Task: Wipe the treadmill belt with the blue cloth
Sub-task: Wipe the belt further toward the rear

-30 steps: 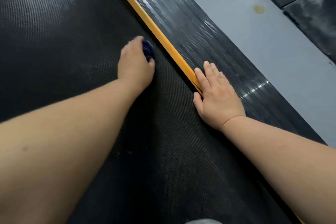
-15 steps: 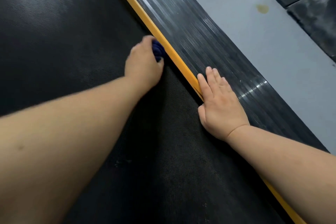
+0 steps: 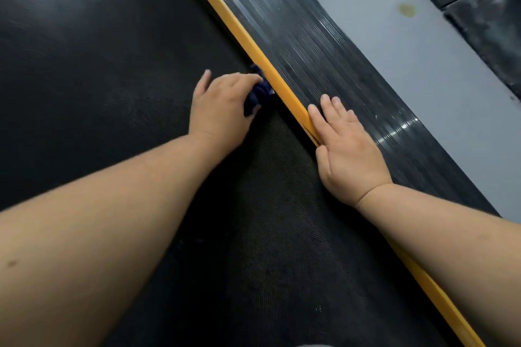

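The black textured treadmill belt (image 3: 112, 93) fills the left and middle of the view. My left hand (image 3: 220, 107) grips a bunched dark blue cloth (image 3: 258, 93) and presses it on the belt right against the yellow edge strip (image 3: 248, 39). Most of the cloth is hidden under the hand. My right hand (image 3: 346, 152) lies flat with straight fingers on the ribbed black side rail (image 3: 310, 45), its thumb at the yellow strip.
Beyond the side rail runs a grey floor (image 3: 408, 59) with a small yellowish stain (image 3: 407, 10). Dark mats (image 3: 490, 17) lie at the top right corner. The belt stretches on to the left and toward me.
My left hand has slid the cloth rightward across the belt until it meets the yellow strip. The right hand has stayed flat on the side rail.
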`<state>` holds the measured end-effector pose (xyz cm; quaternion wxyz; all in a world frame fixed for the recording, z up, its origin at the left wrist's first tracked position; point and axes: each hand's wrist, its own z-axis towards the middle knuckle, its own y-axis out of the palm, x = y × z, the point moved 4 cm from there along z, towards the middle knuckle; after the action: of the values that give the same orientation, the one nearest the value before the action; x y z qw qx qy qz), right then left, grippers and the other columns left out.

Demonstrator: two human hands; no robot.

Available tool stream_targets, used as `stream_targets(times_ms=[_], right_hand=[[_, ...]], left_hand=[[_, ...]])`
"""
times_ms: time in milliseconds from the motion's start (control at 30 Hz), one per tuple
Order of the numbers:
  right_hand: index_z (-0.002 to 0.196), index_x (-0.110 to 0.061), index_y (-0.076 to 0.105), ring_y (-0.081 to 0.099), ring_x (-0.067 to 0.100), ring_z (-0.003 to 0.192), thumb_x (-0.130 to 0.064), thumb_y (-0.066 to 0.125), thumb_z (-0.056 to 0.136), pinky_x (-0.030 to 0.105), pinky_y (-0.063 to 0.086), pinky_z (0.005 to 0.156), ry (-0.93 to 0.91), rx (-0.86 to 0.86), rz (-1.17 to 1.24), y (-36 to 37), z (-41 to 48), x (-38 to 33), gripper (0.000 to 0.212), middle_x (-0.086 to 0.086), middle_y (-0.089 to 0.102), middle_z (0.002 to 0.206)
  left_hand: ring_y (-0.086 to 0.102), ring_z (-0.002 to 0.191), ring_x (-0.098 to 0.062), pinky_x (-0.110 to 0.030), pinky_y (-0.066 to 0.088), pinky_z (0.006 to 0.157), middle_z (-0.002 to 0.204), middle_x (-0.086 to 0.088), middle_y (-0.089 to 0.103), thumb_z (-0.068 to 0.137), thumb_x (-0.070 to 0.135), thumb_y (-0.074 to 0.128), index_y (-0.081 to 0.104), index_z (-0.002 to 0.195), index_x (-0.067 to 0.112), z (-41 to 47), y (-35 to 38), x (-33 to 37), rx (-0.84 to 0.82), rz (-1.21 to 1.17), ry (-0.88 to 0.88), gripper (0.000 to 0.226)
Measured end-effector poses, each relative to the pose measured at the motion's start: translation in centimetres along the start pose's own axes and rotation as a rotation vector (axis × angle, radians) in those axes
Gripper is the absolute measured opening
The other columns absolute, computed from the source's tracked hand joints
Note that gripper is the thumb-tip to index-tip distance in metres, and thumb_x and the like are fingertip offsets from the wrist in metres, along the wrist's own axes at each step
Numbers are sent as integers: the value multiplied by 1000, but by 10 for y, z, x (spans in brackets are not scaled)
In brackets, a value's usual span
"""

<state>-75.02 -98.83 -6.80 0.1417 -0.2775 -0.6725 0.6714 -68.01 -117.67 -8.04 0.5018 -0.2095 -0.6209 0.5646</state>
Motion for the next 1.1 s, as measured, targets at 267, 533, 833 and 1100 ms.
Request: stream_targets(times_ms=[267,533,833,1100], right_hand=[[142,-27,41,21,22,144,-38,28,94,46,4,118,50,65,-41,-13,-26,30,51,-2,33,152],[139,-22,45,18,21,145,-27,33,91,38,2,118,169,116,133,-11,-25,37,49,0,31,153],[139,-21,46,17,22,145,-24,33,92,38,3,119,148,113,179,-9,-24,38,49,1,32,153],[136,-19,49,21,26,144,-21,37,91,44,5,118,146,122,168,-13,-25,39,47,4,38,150]], left_hand=[[46,125,-21,-46,9,116,132,3,56,88,26,61,52,131,27,3,-3,5,-68,-87,-61,44],[59,98,-27,-37,55,76,121,1,63,78,19,58,64,115,20,-87,7,90,-253,-195,414,37],[56,102,-30,-32,39,91,108,-7,64,80,13,57,63,107,19,-17,4,42,-9,-126,-105,28],[54,114,-24,-23,33,101,129,-7,59,76,15,54,63,119,14,-118,7,79,-325,-258,304,44]])
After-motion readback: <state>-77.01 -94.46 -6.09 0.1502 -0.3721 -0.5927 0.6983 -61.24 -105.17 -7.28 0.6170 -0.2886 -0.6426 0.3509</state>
